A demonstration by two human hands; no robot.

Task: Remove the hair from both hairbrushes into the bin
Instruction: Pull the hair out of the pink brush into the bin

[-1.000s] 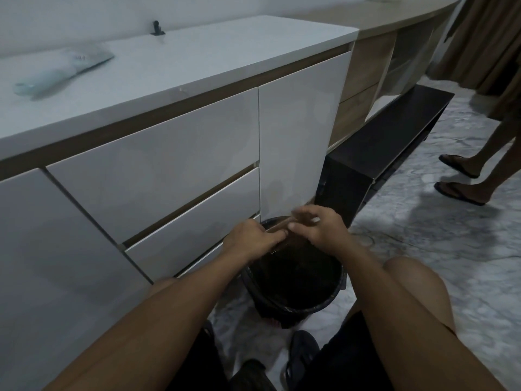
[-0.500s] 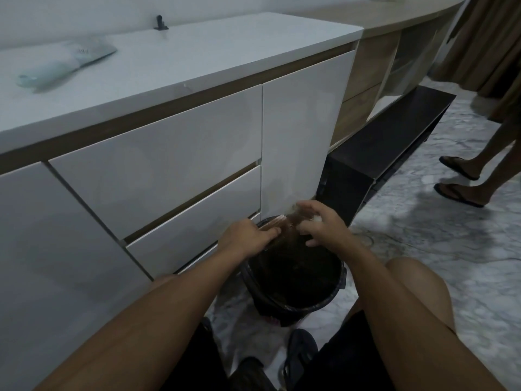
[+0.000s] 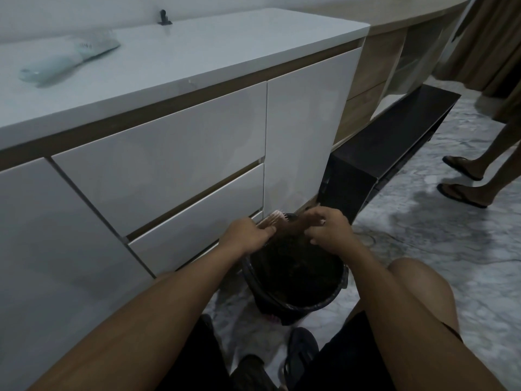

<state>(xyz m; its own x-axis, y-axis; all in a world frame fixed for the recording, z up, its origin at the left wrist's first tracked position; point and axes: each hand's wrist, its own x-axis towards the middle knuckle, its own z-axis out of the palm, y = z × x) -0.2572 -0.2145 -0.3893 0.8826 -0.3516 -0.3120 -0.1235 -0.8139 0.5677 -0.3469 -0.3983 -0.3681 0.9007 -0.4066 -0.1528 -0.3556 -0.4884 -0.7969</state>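
Note:
My left hand grips a pale pink hairbrush over the far rim of a black bin on the floor. A tuft of brown hair stretches from the bristles to my right hand, whose fingers pinch it just above the bin. The brush handle is hidden inside my left hand. A second hairbrush, pale blue-green, lies on the white countertop at the far left, away from both hands.
White drawers and a cabinet door stand right behind the bin. A low black shelf runs to the right. Another person's legs in sandals stand on the marble floor at the right. A small black clip sits on the countertop.
My hands have drawn apart over the bin, the right hand pulling hair off the brush; more of the pink bristles now show beyond my left hand.

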